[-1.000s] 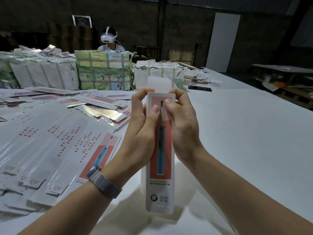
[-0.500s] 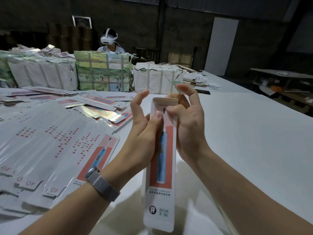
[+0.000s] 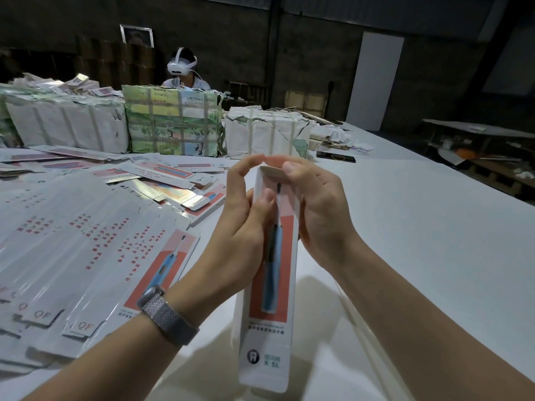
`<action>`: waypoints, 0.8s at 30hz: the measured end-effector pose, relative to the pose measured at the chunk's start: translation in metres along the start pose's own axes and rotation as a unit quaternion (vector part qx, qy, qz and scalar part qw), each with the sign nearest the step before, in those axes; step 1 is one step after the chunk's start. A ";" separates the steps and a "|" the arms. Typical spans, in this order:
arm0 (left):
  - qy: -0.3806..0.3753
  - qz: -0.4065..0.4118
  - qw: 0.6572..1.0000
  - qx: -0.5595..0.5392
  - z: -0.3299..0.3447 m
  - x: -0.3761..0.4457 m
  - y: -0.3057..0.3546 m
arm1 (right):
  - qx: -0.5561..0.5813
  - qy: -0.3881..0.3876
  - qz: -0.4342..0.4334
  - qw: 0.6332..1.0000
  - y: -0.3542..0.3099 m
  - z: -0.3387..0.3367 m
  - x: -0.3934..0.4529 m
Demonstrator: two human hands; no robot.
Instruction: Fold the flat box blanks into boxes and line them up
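- Since the earlier frame, the top flap of the box (image 3: 270,256) is folded down, and the box is tilted a little more to the right.
- Its long axis runs upright, away from the person, held above the table (image 3: 405,227) between both hands.
- Left hand (image 3: 246,227) grips the left side (thumb on the front); right hand (image 3: 321,209) clamps the right edge, forefinger on the flap.
- Flat blanks (image 3: 86,241) lie at the left.

Dim dark-walled room (image 3: 318,53), white table (image 3: 405,227)
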State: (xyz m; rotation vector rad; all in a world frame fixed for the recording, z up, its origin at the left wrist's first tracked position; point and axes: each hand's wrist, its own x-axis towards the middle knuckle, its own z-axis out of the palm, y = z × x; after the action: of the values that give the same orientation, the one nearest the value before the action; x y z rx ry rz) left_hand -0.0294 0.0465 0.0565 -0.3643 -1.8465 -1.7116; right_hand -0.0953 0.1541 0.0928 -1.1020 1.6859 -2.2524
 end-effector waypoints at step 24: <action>-0.063 0.021 0.996 0.058 -0.012 -0.001 -0.006 | -0.135 -0.046 0.032 0.989 -0.010 -0.027 0.014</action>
State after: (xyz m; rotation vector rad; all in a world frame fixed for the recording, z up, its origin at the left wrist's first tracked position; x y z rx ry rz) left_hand -0.0294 0.0346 0.0513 -0.4703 -2.0036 -1.5767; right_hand -0.1191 0.1723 0.1052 -1.1654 1.9995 -1.9437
